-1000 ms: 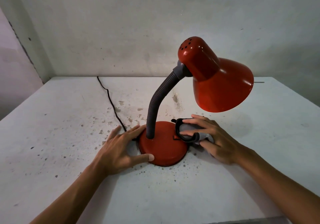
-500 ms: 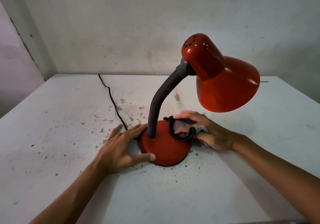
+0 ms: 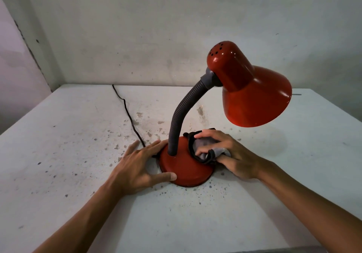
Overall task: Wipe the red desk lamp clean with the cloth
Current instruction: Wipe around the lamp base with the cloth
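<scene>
Lamp base sits under both my hands on the speckled white table. My right hand is curled closed around the grey cloth, pressing it on the base's right side. My left hand lies spread flat, fingers apart, thumb and forefinger touching the base's left edge.

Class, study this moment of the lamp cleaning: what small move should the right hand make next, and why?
Probably sweep the cloth forward around the lamp base. The right hand presses it on the base's right rear, the left hand steadies the other side, and the front of the base is bare.
</scene>
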Available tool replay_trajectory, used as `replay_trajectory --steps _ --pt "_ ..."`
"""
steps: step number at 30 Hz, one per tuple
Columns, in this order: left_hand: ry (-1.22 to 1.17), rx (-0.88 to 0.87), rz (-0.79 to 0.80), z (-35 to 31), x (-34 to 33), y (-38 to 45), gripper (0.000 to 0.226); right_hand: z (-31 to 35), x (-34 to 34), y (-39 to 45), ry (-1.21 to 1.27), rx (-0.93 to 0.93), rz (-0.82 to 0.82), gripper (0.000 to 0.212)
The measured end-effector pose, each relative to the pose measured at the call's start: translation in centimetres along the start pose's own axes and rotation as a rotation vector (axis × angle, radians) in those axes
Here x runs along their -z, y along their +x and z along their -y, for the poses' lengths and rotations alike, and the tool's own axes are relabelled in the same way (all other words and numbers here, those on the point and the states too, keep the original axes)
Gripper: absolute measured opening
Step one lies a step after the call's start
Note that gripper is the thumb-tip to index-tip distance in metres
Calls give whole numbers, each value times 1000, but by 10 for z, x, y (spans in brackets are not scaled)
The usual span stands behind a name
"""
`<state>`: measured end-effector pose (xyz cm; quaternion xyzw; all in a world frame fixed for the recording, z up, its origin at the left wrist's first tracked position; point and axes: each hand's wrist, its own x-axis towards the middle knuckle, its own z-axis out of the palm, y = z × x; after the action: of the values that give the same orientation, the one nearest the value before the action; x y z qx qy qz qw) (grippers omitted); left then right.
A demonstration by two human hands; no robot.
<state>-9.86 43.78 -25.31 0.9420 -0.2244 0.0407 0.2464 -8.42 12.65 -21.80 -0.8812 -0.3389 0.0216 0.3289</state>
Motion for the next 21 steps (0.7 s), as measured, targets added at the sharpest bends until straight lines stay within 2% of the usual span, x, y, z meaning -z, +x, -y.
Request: replay_trajectory --steps 3,6,8,10,13,18,21 --pt "0 -6 -24 1 0 0 87 -1 5 -1 -87 -23 -7 46" --pt "7 -1 -16 1 -1 1 89 1 11 -4 27 -207 -143 48" --pt "2 -2 -21 1 -2 1 89 1 8 -14 -19 -302 -155 55" --pt "-3 -3 -27 2 -2 0 90 3 -2 -32 -125 -298 -127 61" --pt "6 -7 -26 4 -4 3 95 11 -21 -56 -125 -287 -175 69" --pt "7 -15 -33 5 -4 2 95 42 -55 -66 -251 -247 -224 62" --pt "0 -24 -37 3 -2 0 87 53 -65 -63 -323 -301 -208 64"
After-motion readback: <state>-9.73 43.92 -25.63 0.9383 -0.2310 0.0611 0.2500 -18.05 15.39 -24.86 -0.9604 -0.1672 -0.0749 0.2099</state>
